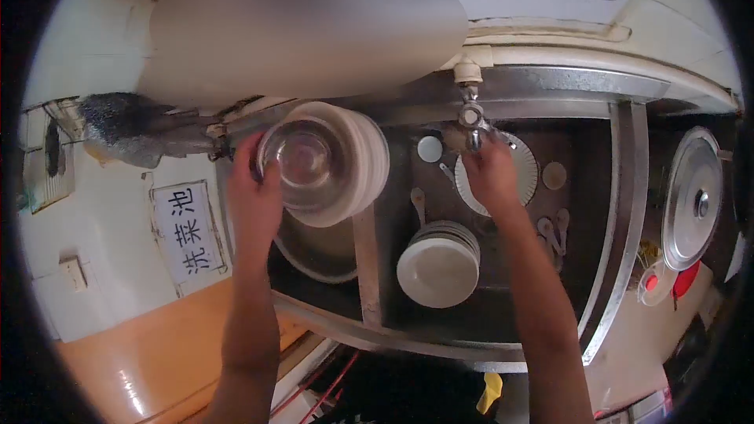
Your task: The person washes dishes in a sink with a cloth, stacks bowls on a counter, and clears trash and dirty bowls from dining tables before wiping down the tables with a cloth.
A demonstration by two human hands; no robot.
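Note:
My left hand (258,192) is closed on the rim of a shiny metal bowl (302,159). That bowl lies against a stack of pale bowls (369,161) above the left basin. At the back of the right basin, my right hand (493,171) has its fingers curled at the metal faucet (471,114); the fingertips are partly hidden. Just beneath this hand is a white plate with a ridged rim (522,169). A stack of white bowls (438,271) stands nearer to me in the same basin.
A small white cup (430,149), a round dish (554,176) and several spoons (561,228) lie in the right basin. A metal divider (367,267) separates the basins. A large round pan (322,255) sits in the left one. To the right is a metal lid (693,198).

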